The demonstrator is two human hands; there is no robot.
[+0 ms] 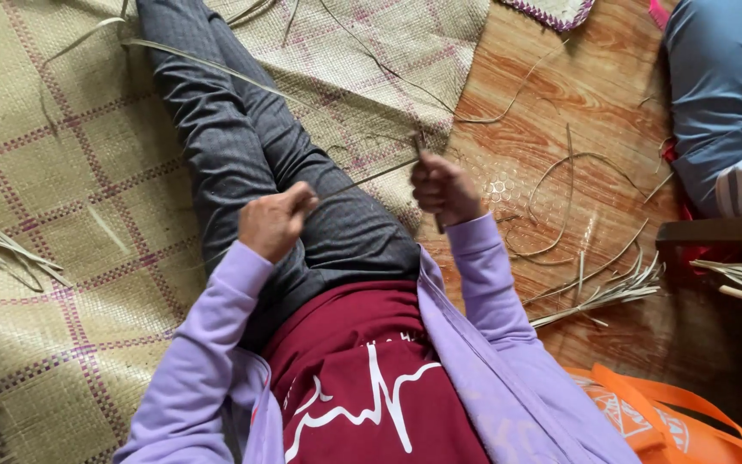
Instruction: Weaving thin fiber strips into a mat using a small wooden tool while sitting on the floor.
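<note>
Strip (pixel 371 179): thin, dry, straw-coloured, stretched taut between my hands.
Left hand (pixel 275 220): pinching one end.
Right hand (pixel 442 189): fist gripping the other.
Mat (pixel 62 172): coarse woven checks.

Woven mat (pixel 62 283): plaited dry straw, matt, coarse, with faded purple check lines. Floor (pixel 611 103): wood-grain sheet, orange-brown, smooth and glossy. Loose strips (pixel 599 296): dry, pale, fibrous, matt. Trousers (pixel 242 146): grey knit cloth, finely ribbed. Sleeves (pixel 208 344): soft lilac fabric. Bag (pixel 672 421): orange, slightly shiny, synthetic-looking.
</note>
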